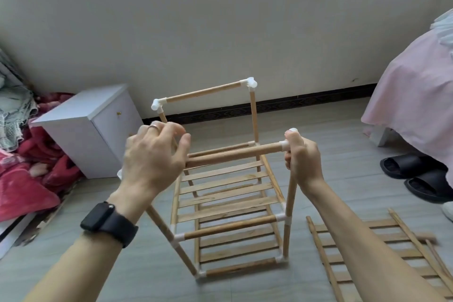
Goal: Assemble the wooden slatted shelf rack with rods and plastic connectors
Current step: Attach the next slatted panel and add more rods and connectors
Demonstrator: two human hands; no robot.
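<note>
Over grey floor [331, 144], my right hand [304, 159] grips the rack [220, 189] connector [285, 146], my left hand [152, 154] half-curls at the rod [232, 154], hold unclear; I should push straight.

cabinet [98, 130] crowding rack [228, 193] left, loose slats [367, 250] right

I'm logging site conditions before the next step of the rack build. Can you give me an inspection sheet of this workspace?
surface: grey floor, the rack stands on it.
job's things: rack upright, two slatted tiers fitted; near top rod in hand; spare slatted panel flat on the floor, right.
clutter: black slippers right; red bedding left.
grips: left hand over the top rod's left end, hold hidden; right hand curled round the corner connector.
cables: nothing seen.
surroundings: white cabinet left, pale wall behind, pink cover right.
</note>
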